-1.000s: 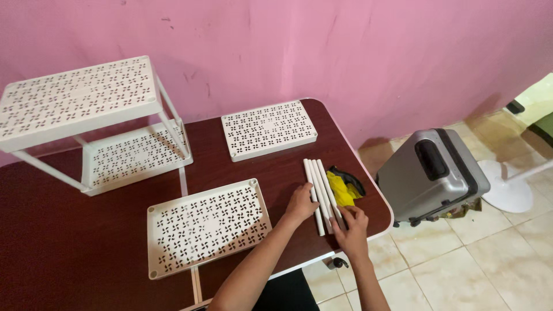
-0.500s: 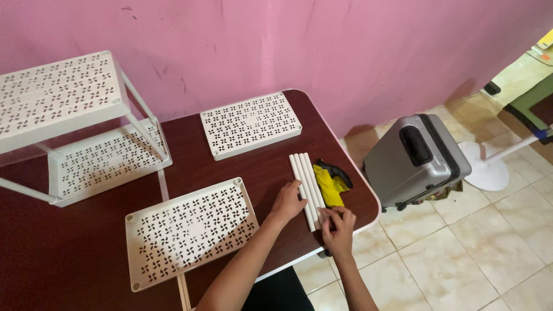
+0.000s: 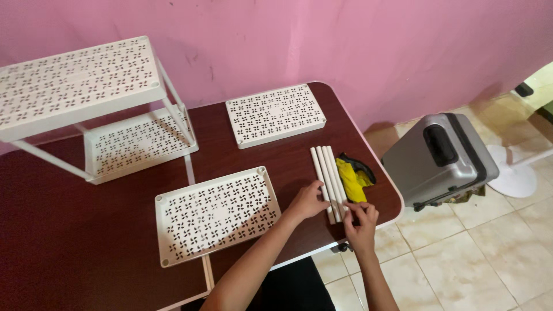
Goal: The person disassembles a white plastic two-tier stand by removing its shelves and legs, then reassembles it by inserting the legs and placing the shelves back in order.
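At the right end of a dark wooden table (image 3: 80, 230), the left hand (image 3: 308, 201) and right hand (image 3: 362, 219) pinch the near ends of four white tubes (image 3: 328, 173) lying side by side, between a perforated white shelf panel (image 3: 216, 213) and a yellow cloth (image 3: 351, 178).

One head-worn view is given, aimed steeply down from above the near table (image 3: 69, 247) edge toward the pink wall (image 3: 345, 40) at 12 o'clock; tiled floor (image 3: 484, 253) is seen at 4 o'clock.
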